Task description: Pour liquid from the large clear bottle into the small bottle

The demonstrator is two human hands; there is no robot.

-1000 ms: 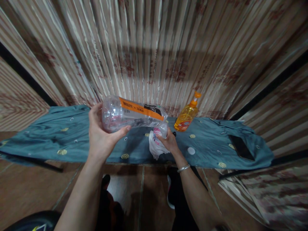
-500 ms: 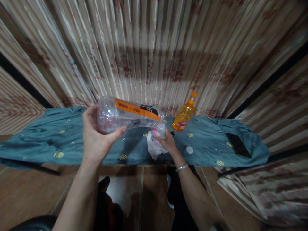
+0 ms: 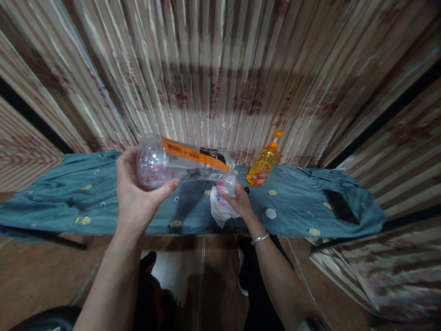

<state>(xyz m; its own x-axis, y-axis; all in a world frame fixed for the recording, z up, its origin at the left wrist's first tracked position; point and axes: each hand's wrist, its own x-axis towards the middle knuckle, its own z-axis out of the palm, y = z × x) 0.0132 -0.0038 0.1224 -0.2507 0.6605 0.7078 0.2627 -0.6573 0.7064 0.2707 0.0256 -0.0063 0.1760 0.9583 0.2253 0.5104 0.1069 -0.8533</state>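
Observation:
My left hand [image 3: 138, 186] is wrapped round the base end of a large clear plastic bottle [image 3: 189, 161] with an orange, grey and black label. The bottle lies almost level in the air, its neck end to the right and slightly lower. Its neck meets the top of a small clear bottle [image 3: 230, 184] with pink marks, which my right hand [image 3: 241, 200] grips. Whether the two mouths touch, I cannot tell. A crumpled white plastic bag [image 3: 222, 214] hangs or lies just below the small bottle. Any liquid in the large bottle is hard to make out.
Beyond my right hand stands an orange pump bottle [image 3: 263, 165] on the cloth-covered bench [image 3: 138, 209]. A white round disc [image 3: 271, 214] and a black phone-like slab [image 3: 341, 207] lie to the right. Striped curtains [image 3: 206, 82] hang behind the bench.
The base end of the large bottle has risen very slightly and shifted a little left with my left hand. My right hand has stayed almost still.

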